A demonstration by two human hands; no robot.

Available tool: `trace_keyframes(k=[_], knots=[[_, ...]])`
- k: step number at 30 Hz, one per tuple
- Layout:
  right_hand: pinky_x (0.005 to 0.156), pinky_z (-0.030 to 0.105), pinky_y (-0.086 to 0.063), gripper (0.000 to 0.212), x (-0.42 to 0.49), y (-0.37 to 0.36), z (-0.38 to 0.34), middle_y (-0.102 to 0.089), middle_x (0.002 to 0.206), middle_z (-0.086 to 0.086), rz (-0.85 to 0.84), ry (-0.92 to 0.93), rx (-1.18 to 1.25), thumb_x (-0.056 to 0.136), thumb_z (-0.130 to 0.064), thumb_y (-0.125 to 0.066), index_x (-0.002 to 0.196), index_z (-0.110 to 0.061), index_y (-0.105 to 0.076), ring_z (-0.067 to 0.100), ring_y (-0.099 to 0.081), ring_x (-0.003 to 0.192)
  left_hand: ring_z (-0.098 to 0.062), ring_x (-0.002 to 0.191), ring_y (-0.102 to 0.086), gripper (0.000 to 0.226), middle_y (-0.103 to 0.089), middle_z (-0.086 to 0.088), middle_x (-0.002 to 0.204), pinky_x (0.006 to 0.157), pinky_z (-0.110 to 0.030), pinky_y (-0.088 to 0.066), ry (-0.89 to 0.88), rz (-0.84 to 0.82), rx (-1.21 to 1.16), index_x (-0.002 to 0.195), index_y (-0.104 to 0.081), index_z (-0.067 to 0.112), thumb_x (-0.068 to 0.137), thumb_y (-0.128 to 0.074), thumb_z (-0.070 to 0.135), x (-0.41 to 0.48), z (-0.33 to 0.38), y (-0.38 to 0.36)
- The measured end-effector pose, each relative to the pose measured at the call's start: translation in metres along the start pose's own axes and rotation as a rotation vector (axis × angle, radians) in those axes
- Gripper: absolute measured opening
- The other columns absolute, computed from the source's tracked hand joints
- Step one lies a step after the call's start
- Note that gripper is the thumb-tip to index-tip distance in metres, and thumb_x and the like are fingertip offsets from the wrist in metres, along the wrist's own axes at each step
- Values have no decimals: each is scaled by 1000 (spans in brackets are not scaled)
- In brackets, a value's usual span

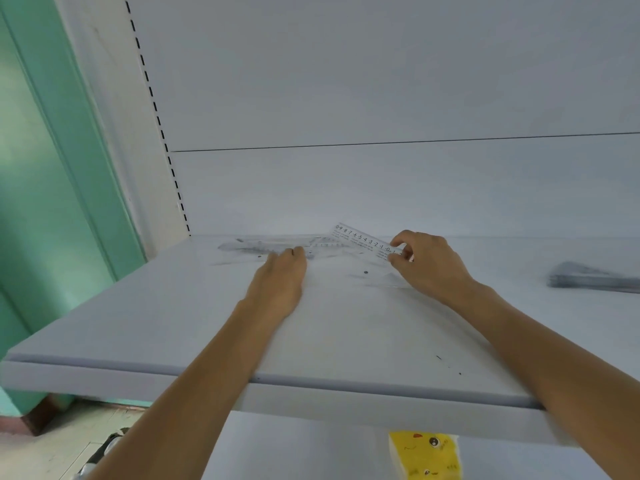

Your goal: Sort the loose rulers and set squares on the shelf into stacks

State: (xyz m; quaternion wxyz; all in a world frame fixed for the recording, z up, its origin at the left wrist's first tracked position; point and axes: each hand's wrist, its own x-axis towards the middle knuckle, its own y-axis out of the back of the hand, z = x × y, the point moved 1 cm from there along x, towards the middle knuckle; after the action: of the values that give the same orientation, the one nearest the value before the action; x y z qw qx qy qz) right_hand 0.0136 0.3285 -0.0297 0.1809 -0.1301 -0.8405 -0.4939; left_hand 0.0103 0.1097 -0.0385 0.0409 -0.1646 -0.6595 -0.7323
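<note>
Clear ruler [360, 241]: long axis runs back-left to front-right, far end tilted up off the shelf [173, 323], printed scale facing the camera. Right hand [429, 261] pinches its near end between thumb and fingers. Left hand [280, 278] lies palm down, fingers fairly straight, tips pressing on the loose pile of clear rulers [249, 249] at back left. Sorted stack [588, 278] sits well apart, at far right.

Yellow cartoon-face sheet [424, 453] low at right; green door frame [52, 168] left, above pale floor tiles [52, 448].
</note>
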Motion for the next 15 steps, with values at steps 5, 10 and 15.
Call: trace_keyframes(k=[5, 10, 15], knots=[[68, 27, -35, 38, 0, 1, 6, -55, 91, -5, -30, -10, 7, 81, -36, -66, 113, -20, -56, 15, -50, 81, -29, 120, -40, 66, -44, -13, 128, 94, -36, -37, 81, 61, -218, 145, -18, 20, 86, -31, -7, -1, -6, -3], [69, 26, -35, 39, 1, 0, 12, -55, 95, -5, -26, 0, -32, 85, -37, -62, 118, -19, -55, 15, -49, 83, -32, 111, -50, 73, -52, -15, 123, 79, -34, -37, 179, 200, -328, 148, -7, 22, 85, -31, -9, 0, -6, 2], [72, 28, -36, 39, 3, 0, 14, -57, 104, -3, 0, 13, -85, 89, -40, -53, 121, -18, -52, 17, -52, 87, -29, 124, -43, 59, -42, -9, 138, 100, -40, -37, 70, 235, -330, 140, -32, 31, 91, -25, -1, -1, -7, 2]])
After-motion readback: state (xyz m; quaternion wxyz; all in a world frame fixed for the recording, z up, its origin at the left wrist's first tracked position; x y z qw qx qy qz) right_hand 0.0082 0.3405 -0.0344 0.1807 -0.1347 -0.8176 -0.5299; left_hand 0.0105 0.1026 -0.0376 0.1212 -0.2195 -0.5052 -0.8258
